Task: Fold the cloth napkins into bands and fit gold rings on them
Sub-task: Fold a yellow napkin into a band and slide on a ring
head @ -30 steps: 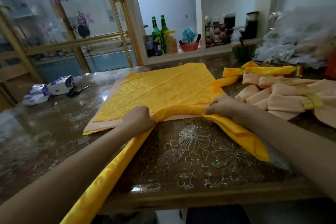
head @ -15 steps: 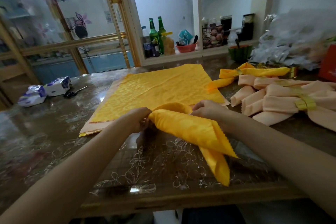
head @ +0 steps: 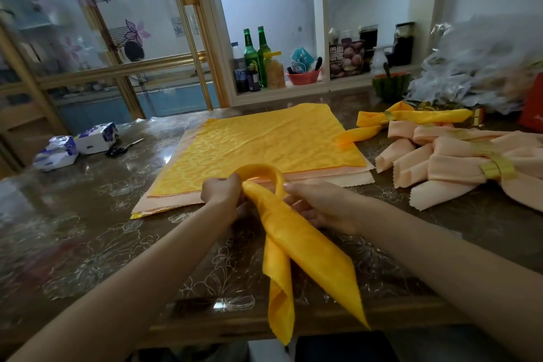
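A yellow napkin band point(head: 296, 244) is bent double into a loop, its two tails crossing and hanging over the table's front edge. My left hand point(head: 221, 192) grips the loop's left side. My right hand point(head: 314, 204) lies against the right side with fingers under the cloth. Behind them lies a flat stack of napkins point(head: 264, 144), yellow on top and peach beneath. At the right lie finished peach napkins point(head: 458, 164) with a gold ring point(head: 496, 167), and a finished yellow napkin point(head: 411, 117) with its own gold ring point(head: 390, 116).
The table point(head: 88, 214) has a glossy floral cover. Tissue packs point(head: 76, 144) and scissors point(head: 123, 147) sit at the left. Crumpled plastic wrap point(head: 482, 67) is piled at the back right, near a red box point(head: 533, 106). Bottles point(head: 255, 59) and jars line the ledge behind.
The long yellow band was bent in half: my hands came together, the left tail swung up from below the table edge, and both tails now hang crossed toward me.
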Action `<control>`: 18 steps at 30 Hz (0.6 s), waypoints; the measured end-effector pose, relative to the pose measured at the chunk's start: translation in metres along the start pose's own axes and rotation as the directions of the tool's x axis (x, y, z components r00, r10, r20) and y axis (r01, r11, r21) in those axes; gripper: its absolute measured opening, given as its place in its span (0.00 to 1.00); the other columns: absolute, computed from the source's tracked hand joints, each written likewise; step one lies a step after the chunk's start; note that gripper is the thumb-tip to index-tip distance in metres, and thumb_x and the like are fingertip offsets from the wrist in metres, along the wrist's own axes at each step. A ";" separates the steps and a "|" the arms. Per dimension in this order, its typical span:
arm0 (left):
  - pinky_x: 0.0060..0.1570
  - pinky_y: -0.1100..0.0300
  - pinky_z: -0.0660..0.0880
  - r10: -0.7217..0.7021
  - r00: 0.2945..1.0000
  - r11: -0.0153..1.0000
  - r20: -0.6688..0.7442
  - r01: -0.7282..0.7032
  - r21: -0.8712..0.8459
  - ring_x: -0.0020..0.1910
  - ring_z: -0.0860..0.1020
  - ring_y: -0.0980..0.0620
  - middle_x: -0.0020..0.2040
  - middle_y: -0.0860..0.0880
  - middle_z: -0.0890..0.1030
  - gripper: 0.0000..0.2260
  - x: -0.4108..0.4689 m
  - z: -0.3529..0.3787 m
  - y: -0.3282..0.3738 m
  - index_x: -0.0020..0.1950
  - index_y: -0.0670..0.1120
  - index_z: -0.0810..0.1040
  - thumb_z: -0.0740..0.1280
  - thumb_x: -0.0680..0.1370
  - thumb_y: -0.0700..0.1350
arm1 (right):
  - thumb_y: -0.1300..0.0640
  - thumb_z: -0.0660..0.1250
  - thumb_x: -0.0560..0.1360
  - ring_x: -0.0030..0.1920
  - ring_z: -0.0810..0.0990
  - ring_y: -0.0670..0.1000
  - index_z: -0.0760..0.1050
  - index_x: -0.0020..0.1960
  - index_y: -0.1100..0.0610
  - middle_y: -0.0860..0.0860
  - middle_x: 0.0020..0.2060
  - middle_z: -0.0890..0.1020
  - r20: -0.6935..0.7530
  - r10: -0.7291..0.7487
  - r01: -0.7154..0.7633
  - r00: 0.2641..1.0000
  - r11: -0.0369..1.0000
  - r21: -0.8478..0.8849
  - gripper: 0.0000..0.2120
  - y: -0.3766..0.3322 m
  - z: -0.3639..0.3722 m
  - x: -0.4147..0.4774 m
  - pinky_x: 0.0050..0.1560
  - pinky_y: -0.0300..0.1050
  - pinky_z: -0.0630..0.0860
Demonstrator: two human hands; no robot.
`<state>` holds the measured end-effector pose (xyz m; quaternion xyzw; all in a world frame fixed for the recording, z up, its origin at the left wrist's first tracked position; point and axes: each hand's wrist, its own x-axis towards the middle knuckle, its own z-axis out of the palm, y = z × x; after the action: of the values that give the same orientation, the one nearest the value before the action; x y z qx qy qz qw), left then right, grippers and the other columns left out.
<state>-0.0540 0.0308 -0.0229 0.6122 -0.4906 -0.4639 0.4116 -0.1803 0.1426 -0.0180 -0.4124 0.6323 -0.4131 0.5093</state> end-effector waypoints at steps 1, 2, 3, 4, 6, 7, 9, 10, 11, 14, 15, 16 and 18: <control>0.13 0.66 0.66 -0.006 1.000 1.000 -0.026 0.005 -0.030 0.31 0.73 0.46 0.36 0.41 0.75 0.12 -0.003 0.001 0.000 0.35 0.39 0.72 0.64 0.77 0.41 | 0.42 0.63 0.76 0.48 0.78 0.51 0.75 0.55 0.58 0.54 0.47 0.79 0.014 0.024 -0.023 1.000 0.999 -0.036 0.20 -0.003 -0.001 0.000 0.47 0.44 0.76; 0.15 0.64 0.68 -0.020 0.999 0.998 -0.034 0.018 -0.067 0.31 0.74 0.46 0.38 0.40 0.77 0.12 -0.006 0.003 0.000 0.35 0.39 0.72 0.64 0.77 0.43 | 0.39 0.65 0.73 0.50 0.79 0.52 0.75 0.57 0.58 0.54 0.50 0.80 0.022 0.029 -0.026 0.999 0.994 -0.109 0.24 -0.006 -0.001 0.000 0.49 0.46 0.77; 0.18 0.63 0.70 -0.042 0.999 0.994 -0.014 0.041 -0.106 0.31 0.75 0.46 0.38 0.40 0.77 0.13 -0.009 0.005 0.002 0.36 0.39 0.71 0.64 0.78 0.45 | 0.39 0.68 0.71 0.50 0.80 0.53 0.76 0.57 0.58 0.54 0.50 0.81 0.022 0.012 -0.007 1.000 0.980 -0.198 0.25 -0.007 0.001 0.000 0.49 0.48 0.78; 0.21 0.61 0.72 -0.067 0.997 0.988 0.035 0.071 -0.141 0.31 0.75 0.47 0.37 0.41 0.77 0.14 -0.013 0.006 0.003 0.37 0.39 0.71 0.64 0.79 0.47 | 0.42 0.71 0.70 0.50 0.81 0.53 0.77 0.57 0.58 0.55 0.50 0.82 0.015 -0.018 0.021 1.000 0.963 -0.268 0.24 -0.008 0.004 -0.001 0.50 0.49 0.79; 0.27 0.58 0.74 -0.086 0.976 0.985 0.201 0.114 -0.131 0.32 0.75 0.48 0.37 0.42 0.76 0.15 -0.021 0.007 0.006 0.42 0.39 0.71 0.60 0.81 0.49 | 0.50 0.73 0.70 0.49 0.81 0.54 0.78 0.55 0.60 0.58 0.50 0.82 -0.041 -0.069 0.054 0.997 0.953 -0.297 0.19 -0.006 0.009 0.001 0.50 0.50 0.78; 0.31 0.57 0.74 -0.081 0.956 0.991 0.281 0.107 -0.078 0.33 0.75 0.48 0.38 0.42 0.76 0.13 -0.026 0.004 0.006 0.45 0.38 0.73 0.58 0.82 0.47 | 0.53 0.73 0.71 0.48 0.81 0.54 0.78 0.55 0.61 0.58 0.50 0.82 -0.070 -0.091 0.069 0.993 0.960 -0.270 0.17 -0.004 0.010 0.002 0.50 0.49 0.78; 0.37 0.58 0.75 -0.048 0.909 0.997 0.414 0.021 0.069 0.38 0.77 0.47 0.40 0.42 0.79 0.09 -0.034 -0.002 0.002 0.47 0.40 0.75 0.56 0.81 0.40 | 0.55 0.73 0.71 0.44 0.80 0.51 0.78 0.55 0.63 0.59 0.49 0.82 -0.095 -0.158 0.134 0.983 0.966 -0.221 0.16 -0.001 0.010 0.004 0.45 0.46 0.77; 0.42 0.55 0.77 -0.032 0.885 0.993 0.464 -0.024 0.115 0.42 0.78 0.46 0.43 0.42 0.80 0.10 -0.034 -0.005 -0.001 0.46 0.42 0.76 0.56 0.80 0.37 | 0.55 0.73 0.71 0.42 0.79 0.49 0.78 0.54 0.63 0.58 0.47 0.82 -0.094 -0.200 0.179 0.975 0.964 -0.198 0.16 0.000 0.009 0.004 0.42 0.43 0.77; 0.47 0.51 0.78 -0.032 0.861 0.992 0.507 -0.035 0.123 0.46 0.79 0.44 0.46 0.41 0.80 0.11 -0.035 -0.006 -0.001 0.46 0.43 0.76 0.55 0.80 0.36 | 0.56 0.72 0.72 0.39 0.78 0.47 0.78 0.53 0.63 0.56 0.44 0.81 -0.086 -0.241 0.223 0.967 0.959 -0.175 0.14 0.000 0.009 0.003 0.39 0.39 0.76; 0.49 0.49 0.77 -0.075 0.775 0.997 0.627 0.069 0.033 0.49 0.80 0.42 0.50 0.40 0.81 0.09 -0.030 -0.010 0.003 0.52 0.42 0.77 0.57 0.80 0.40 | 0.56 0.71 0.72 0.38 0.78 0.43 0.78 0.49 0.56 0.50 0.40 0.80 -0.060 -0.349 0.338 0.935 0.931 -0.141 0.07 -0.003 0.009 -0.001 0.35 0.33 0.75; 0.48 0.49 0.77 -0.082 0.746 0.995 0.661 0.102 0.009 0.48 0.80 0.43 0.50 0.41 0.81 0.10 -0.028 -0.011 0.004 0.54 0.41 0.77 0.57 0.81 0.43 | 0.56 0.71 0.72 0.38 0.78 0.43 0.78 0.48 0.54 0.49 0.40 0.80 -0.055 -0.386 0.373 0.921 0.914 -0.160 0.05 -0.004 0.009 -0.001 0.36 0.34 0.75; 0.48 0.50 0.76 -0.080 0.724 0.994 0.686 0.111 -0.001 0.47 0.80 0.44 0.50 0.41 0.81 0.11 -0.026 -0.010 0.005 0.56 0.41 0.76 0.58 0.81 0.44 | 0.56 0.71 0.73 0.38 0.78 0.43 0.78 0.46 0.53 0.49 0.39 0.80 -0.051 -0.427 0.410 0.903 0.890 -0.198 0.04 -0.005 0.007 -0.002 0.37 0.35 0.75; 0.48 0.50 0.76 -0.068 0.675 0.991 0.734 0.129 -0.027 0.46 0.79 0.45 0.51 0.41 0.80 0.11 -0.026 -0.009 0.003 0.57 0.40 0.76 0.58 0.81 0.42 | 0.56 0.71 0.73 0.37 0.78 0.44 0.79 0.47 0.56 0.50 0.38 0.80 -0.019 -0.503 0.472 0.864 0.824 -0.313 0.04 -0.006 0.003 -0.004 0.38 0.37 0.74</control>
<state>-0.0485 0.0559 -0.0134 0.3853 -0.5623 -0.7095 0.1788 -0.1763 0.1438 -0.0112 -0.6110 0.5855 -0.4495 0.2860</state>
